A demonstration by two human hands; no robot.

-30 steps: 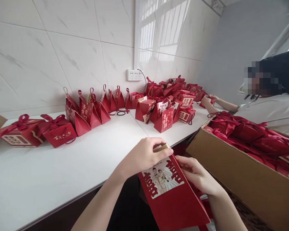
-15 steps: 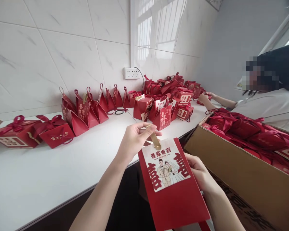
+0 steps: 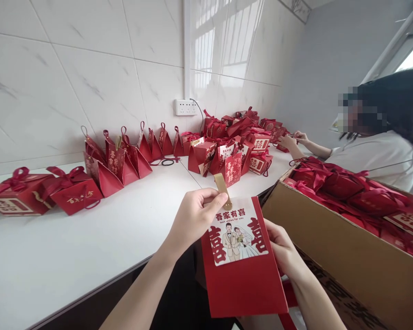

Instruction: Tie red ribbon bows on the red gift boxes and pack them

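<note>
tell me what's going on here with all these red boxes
A person is handling a red box: the left hand pinches its gold strap, and the right hand holds its side. More boxes stand on the white table, and a carton at the right holds others. A co-worker has their hands among boxes at the far end.

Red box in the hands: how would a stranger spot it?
Start at the white table. By its near edge, the left hand and right hand hold a red box. Unlike the boxes behind, it shows a whole bride-and-groom picture.
</note>
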